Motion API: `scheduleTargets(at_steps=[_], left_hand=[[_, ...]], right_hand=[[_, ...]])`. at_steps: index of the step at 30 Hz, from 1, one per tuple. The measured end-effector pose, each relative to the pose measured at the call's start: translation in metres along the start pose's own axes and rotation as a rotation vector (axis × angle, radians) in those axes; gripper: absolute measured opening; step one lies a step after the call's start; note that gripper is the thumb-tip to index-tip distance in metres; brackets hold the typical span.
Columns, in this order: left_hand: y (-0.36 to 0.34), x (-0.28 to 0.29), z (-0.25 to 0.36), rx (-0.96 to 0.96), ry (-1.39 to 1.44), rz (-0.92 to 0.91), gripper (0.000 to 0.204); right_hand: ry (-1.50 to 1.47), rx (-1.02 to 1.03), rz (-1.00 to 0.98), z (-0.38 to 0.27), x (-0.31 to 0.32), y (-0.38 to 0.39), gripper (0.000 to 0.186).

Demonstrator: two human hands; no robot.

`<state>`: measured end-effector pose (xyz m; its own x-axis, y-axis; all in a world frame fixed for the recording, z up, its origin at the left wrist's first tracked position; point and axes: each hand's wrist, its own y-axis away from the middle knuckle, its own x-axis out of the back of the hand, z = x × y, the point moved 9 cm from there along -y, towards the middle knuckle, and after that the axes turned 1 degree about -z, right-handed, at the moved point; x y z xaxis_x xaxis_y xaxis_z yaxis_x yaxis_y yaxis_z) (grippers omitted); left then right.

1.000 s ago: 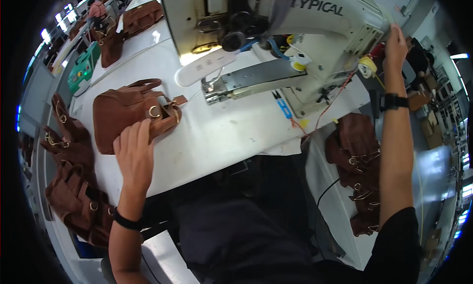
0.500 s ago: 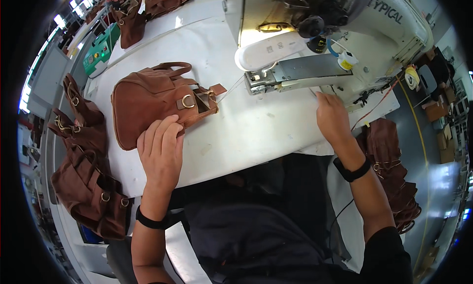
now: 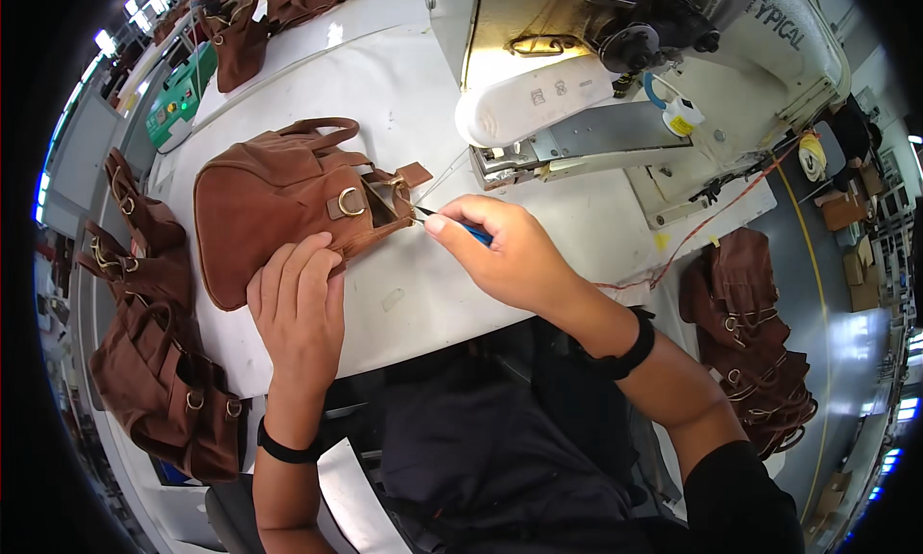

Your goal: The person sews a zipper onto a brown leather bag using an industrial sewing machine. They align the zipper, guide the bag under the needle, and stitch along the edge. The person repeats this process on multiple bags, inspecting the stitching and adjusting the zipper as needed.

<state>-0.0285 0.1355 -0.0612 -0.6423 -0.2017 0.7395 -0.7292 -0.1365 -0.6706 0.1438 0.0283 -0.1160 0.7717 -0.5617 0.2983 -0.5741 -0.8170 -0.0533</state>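
Note:
A brown leather handbag (image 3: 255, 208) lies on its side on the white table, its open top edge turned toward the sewing machine (image 3: 601, 146). My left hand (image 3: 300, 299) holds the near side of the bag, fingers curled over the leather. In my right hand (image 3: 505, 246) are small blue-handled thread snips (image 3: 478, 234), their dark tip at the zipper end beside the bag's opening; the grip hides most of them. Pale threads (image 3: 444, 181) run from there to the machine's arm. A leather tab (image 3: 414, 174) stands out by the zipper.
More brown bags (image 3: 163, 381) are piled at the left edge of the table. Another stack of brown leather pieces (image 3: 745, 333) hangs low on the right. A green machine (image 3: 178, 112) stands at the far left, and a red cord (image 3: 707, 225) crosses the table's right side.
My right hand has come left from beside the machine's arm to the bag's zipper end, with the blue-handled snips now showing. Bag and left hand sit slightly further left and lower in view.

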Motion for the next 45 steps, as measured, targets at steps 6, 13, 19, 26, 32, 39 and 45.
scheduleTargets(at_steps=[6,13,19,26,32,39,45], left_hand=[[-0.002,0.001,0.0,0.011,0.022,-0.012,0.031],[0.002,0.001,-0.003,0.035,0.03,-0.007,0.032],[0.003,0.004,-0.004,0.067,-0.009,-0.019,0.04],[0.017,0.08,-0.081,0.544,0.282,0.401,0.032],[0.081,0.081,-0.096,0.649,0.769,0.56,0.034],[0.131,0.069,-0.104,0.829,0.904,0.562,0.037],[0.144,0.084,-0.109,0.921,0.825,0.431,0.032]], right_hand=[[-0.085,0.072,0.027,-0.001,-0.013,0.001,0.031],[-0.172,0.008,0.103,0.023,-0.002,0.002,0.031],[-0.23,-0.016,0.05,0.012,-0.017,-0.001,0.03],[0.415,0.249,0.408,0.018,0.072,0.05,0.023],[0.581,0.232,0.586,0.072,0.137,0.061,0.022],[0.605,0.213,0.585,0.068,0.125,0.063,0.016],[0.589,0.191,0.555,0.068,0.125,0.064,0.014]])
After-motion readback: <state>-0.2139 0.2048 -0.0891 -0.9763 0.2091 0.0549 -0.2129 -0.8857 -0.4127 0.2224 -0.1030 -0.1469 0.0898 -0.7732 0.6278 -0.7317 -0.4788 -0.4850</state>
